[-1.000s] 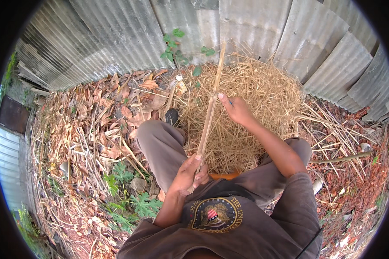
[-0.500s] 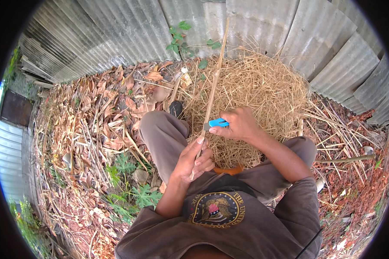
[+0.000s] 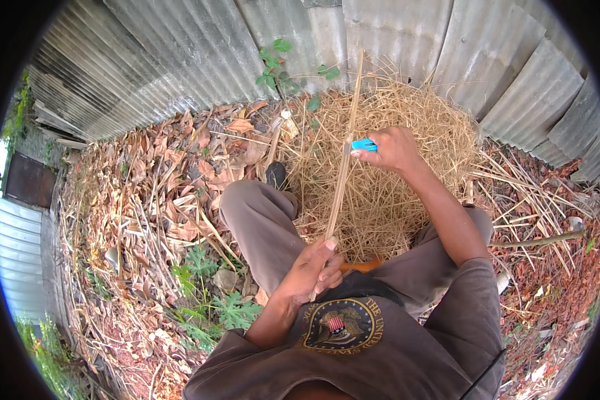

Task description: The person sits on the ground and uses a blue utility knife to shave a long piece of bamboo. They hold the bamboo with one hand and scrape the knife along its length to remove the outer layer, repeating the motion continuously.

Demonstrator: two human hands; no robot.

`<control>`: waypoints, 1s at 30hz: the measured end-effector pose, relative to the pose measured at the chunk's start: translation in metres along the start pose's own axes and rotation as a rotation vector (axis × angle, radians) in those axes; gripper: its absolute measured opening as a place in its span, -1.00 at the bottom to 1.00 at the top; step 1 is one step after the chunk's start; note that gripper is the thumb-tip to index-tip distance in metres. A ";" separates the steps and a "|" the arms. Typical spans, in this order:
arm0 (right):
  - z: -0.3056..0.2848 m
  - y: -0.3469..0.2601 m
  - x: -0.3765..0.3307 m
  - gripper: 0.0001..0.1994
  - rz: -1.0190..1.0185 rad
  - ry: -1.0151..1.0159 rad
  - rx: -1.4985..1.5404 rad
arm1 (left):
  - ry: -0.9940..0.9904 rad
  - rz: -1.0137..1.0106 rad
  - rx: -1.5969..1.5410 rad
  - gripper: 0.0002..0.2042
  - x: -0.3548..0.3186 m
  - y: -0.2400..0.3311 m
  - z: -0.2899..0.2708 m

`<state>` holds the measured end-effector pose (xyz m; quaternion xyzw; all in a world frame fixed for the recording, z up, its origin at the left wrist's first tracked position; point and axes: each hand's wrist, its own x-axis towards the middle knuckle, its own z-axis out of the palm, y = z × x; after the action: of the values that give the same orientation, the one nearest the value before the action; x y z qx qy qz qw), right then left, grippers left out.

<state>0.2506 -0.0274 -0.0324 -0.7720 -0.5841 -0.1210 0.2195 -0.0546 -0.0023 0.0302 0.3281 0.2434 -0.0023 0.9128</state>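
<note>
While left hand [image 3: 313,267] grip pinches one cane strip [image 3: 340,180], right hand [image 3: 393,148] grip clasps one blue knife [image 3: 363,144].

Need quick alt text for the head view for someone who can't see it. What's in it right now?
A seated person's left hand grips the lower end of a long thin stick, while the right hand holds a small blue tool against it. A pile of dry straw lies ahead, by a corrugated metal wall.

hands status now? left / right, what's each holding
Left hand: closed around the lower end of the thin stick.
Right hand: closed on a small blue tool, held against the stick.
</note>
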 end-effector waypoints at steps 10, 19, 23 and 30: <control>-0.052 0.123 0.016 -0.16 0.809 0.091 -0.044 | 0.062 -0.003 0.134 -0.80 -0.059 -0.006 -0.041; -0.048 -0.045 -0.012 -0.29 0.035 -0.128 0.272 | -0.029 0.280 0.201 -0.81 0.006 0.008 -0.022; -0.041 -0.062 -0.024 -0.32 -0.074 -0.099 0.306 | -0.029 0.299 0.248 -0.81 0.011 0.011 -0.006; -0.048 -0.065 -0.023 -0.32 -0.124 0.031 0.345 | 0.008 0.273 0.188 -0.78 0.002 0.012 0.010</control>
<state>0.1856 -0.0554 0.0127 -0.6833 -0.6394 -0.0440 0.3498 -0.0458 0.0017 0.0435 0.4420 0.1988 0.1000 0.8689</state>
